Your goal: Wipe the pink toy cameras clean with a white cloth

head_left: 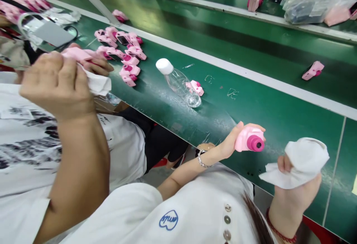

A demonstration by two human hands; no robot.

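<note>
My left hand (229, 142), with a silver bracelet at the wrist, grips a pink toy camera (245, 139). The toy's dark pink lens barrel points right, toward my other hand. A white cloth (308, 158) is wrapped over the fingers of my right hand (299, 192), which is closed on it and held a little apart from the toy. On the green bench, a clear plastic bottle (180, 84) with a white cap lies on its side. Another pink toy camera (197, 87) rests right by the bottle.
At left, a co-worker's hand (60, 84) holds a white cloth against a pink toy. Several pink toy cameras (129, 60) cluster beyond it. A white strip (212, 60) divides the bench from a green lane carrying another toy camera (312, 70). Across sit people's hands and plastic bags (309, 2).
</note>
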